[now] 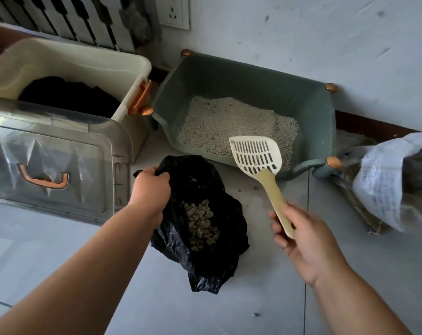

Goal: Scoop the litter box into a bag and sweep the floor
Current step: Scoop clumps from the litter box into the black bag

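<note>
A green litter box (pixel 309 112) stands against the wall, with grey litter (pixel 229 122) spread over its floor. My right hand (pixel 304 240) grips the beige handle of a white slotted scoop (pixel 255 154), whose empty head hangs over the box's front edge. A black plastic bag (pixel 219 259) lies open on the floor in front of the box, with clumps of litter (pixel 200 226) inside. My left hand (pixel 151 189) holds the bag's rim at its upper left.
To the left stand a white storage bin (pixel 89 66) with dark cloth inside and a clear lidded bin (pixel 55 160). A printed sack (pixel 386 180) lies at the right. Stray litter grains (pixel 254 314) dot the tiled floor. A wall socket (pixel 173 10) sits above.
</note>
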